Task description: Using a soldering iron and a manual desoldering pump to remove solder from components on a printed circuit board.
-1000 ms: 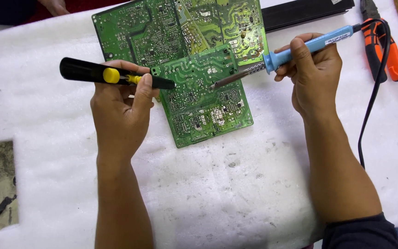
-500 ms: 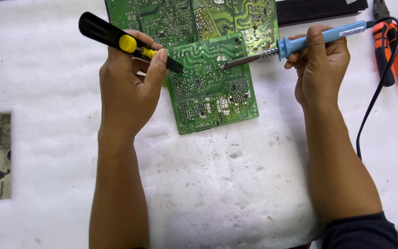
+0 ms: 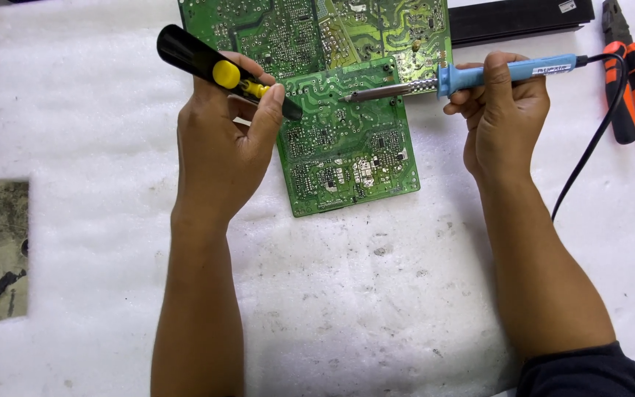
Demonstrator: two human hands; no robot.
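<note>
My left hand is closed around a black-and-yellow desoldering pump, held at a slant, its dark nozzle resting on the left part of the green circuit board. My right hand grips the blue handle of a soldering iron, held nearly level, the metal tip pointing left and sitting over the board's upper middle, near the pump nozzle but apart from it; whether the tip touches the board I cannot tell. The iron's black cord trails down to the right. The board lies solder side up on a white foam sheet. Orange-handled pliers lie on the foam at far right, and a black bar sits just beyond the board's top right edge.
</note>
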